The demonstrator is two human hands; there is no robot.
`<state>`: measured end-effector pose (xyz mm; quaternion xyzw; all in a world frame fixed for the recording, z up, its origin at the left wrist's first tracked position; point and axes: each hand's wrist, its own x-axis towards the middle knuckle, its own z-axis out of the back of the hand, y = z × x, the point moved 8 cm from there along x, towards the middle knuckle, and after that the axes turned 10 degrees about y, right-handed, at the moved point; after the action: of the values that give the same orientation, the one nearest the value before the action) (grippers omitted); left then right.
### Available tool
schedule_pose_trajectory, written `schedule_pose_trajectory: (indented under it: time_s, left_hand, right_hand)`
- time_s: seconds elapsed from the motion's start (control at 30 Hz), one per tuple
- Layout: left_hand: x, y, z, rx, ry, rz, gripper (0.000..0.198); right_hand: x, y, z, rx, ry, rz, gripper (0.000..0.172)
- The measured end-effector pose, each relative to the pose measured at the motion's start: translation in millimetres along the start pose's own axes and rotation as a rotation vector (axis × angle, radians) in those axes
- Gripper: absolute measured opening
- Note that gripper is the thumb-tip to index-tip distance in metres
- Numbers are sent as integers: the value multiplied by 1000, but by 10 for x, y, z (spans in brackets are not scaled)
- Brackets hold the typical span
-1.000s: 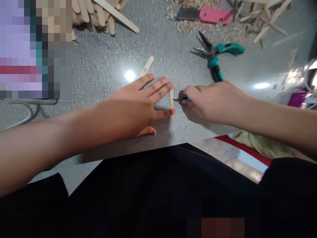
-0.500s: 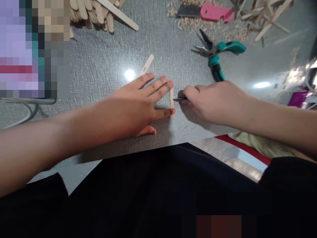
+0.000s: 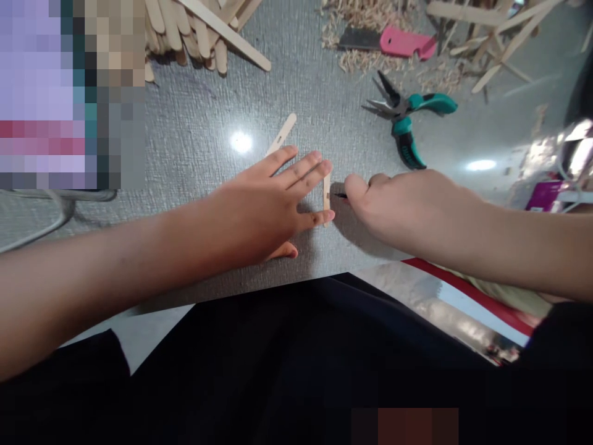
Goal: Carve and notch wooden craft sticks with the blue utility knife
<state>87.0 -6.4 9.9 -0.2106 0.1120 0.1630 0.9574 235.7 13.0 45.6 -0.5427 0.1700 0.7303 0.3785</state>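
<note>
My left hand (image 3: pixel 273 191) lies with fingers spread on the grey table, its fingertips pressing a short wooden craft stick (image 3: pixel 327 185) down near both ends. Midway along that stick is a small dark notch or slot. To its right, my right hand (image 3: pixel 393 198) is closed around a thin tool with a dark pointed tip (image 3: pixel 340 196); most of the tool is hidden in the fingers. The tip is slightly apart from the stick. Beyond my left fingers lies a second craft stick (image 3: pixel 283 131) with a small slot in it, its lower end covered by the hand.
Teal-handled pliers (image 3: pixel 401 111) lie open-jawed beyond my right hand. A pink-handled cutter (image 3: pixel 407 43) rests among wood shavings (image 3: pixel 365 62). Craft sticks are piled (image 3: pixel 204 37) at the back left, with more sticks (image 3: pixel 503 52) at the back right. A cable (image 3: pixel 60 213) runs at left.
The tool tip has pulled back to the right, off the stick, and the dark notch is now uncovered. My left hand still presses the stick. The whole view has shifted slightly.
</note>
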Motion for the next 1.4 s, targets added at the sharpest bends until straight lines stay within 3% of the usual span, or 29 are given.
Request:
schedule_pose_trajectory:
  time_s: [0.23,0.37,0.5,0.67,0.77,1.03,1.4]
  left_hand:
    - [32,-8,-38,1,-38,14,83]
    - [24,-1,-38,31,-49,4,82]
    - [9,21,34,-15,9,11,77]
    - [2,39,69,-58,17,9,78]
    - [2,48,23,-77,17,2,85]
    - [-45,32,35,-122,-65,-9,82]
    - [-53,119,11,-303,-268,-75,70]
  right_hand:
    - [13,-23,88,43,127,-59,46]
    - [21,16,52,-12,2,-1,58]
    - [32,-23,-70,74,-96,-13,52]
    - [42,-109,-178,398,-150,14,48]
    - [61,-123,-200,658,-133,75,35]
    - [137,-130,-252,1003,4,80,27]
    - [143,-139,-235,1010,27,95,30]
